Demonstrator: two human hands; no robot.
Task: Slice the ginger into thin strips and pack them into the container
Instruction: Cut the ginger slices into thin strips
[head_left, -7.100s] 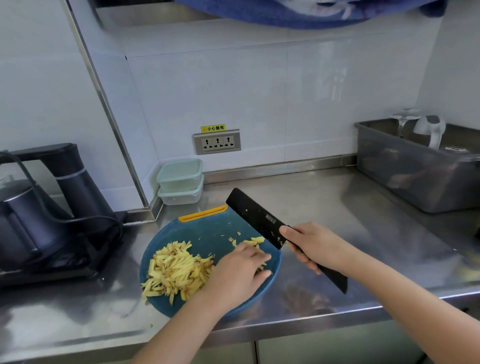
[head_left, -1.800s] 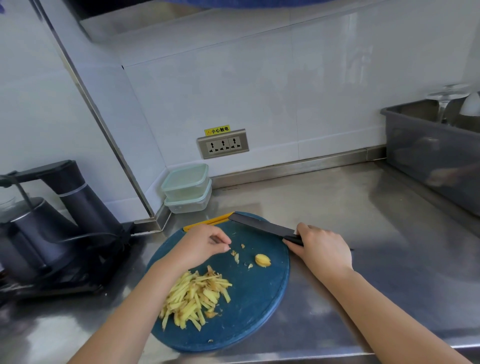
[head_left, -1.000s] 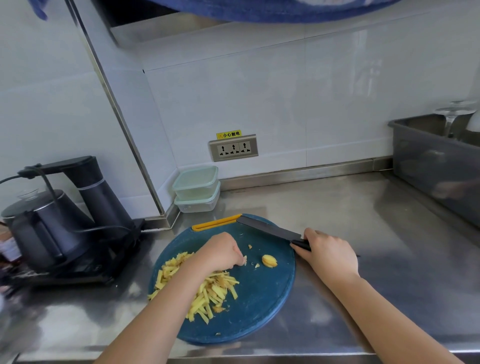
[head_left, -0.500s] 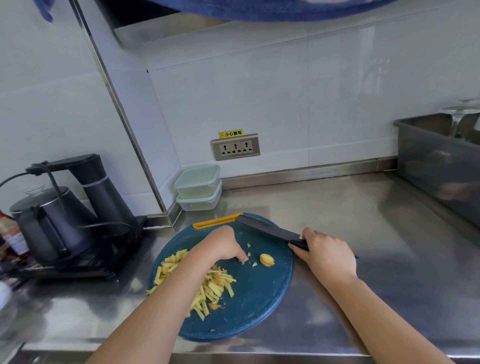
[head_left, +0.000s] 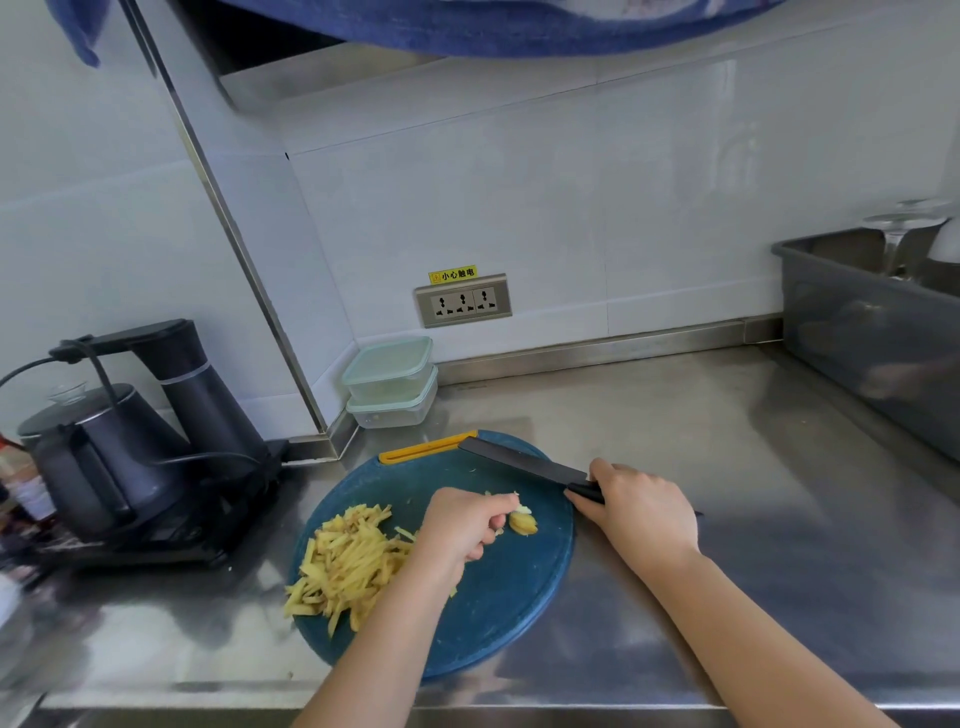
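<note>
A round blue cutting board (head_left: 498, 613) lies on the steel counter. A pile of yellow ginger strips (head_left: 348, 561) covers its left part. My left hand (head_left: 465, 525) is curled over the board's middle, its fingertips pinching small ginger bits beside a ginger end piece (head_left: 523, 524). My right hand (head_left: 641, 512) grips the handle of a black knife (head_left: 519, 460), whose blade lies flat across the board's far right edge. Two stacked clear containers with pale green lids (head_left: 390, 382) stand by the wall behind the board.
A black kettle (head_left: 98, 457) and its stand with a cable sit at the left. A grey plastic tub (head_left: 878, 332) holding glassware occupies the right rear of the counter. A wall socket (head_left: 463, 301) is above the containers. The counter's front edge runs just below the board.
My left hand has moved right across the board from the strip pile to the small bits by the end piece. The right hand and knife have stayed put.
</note>
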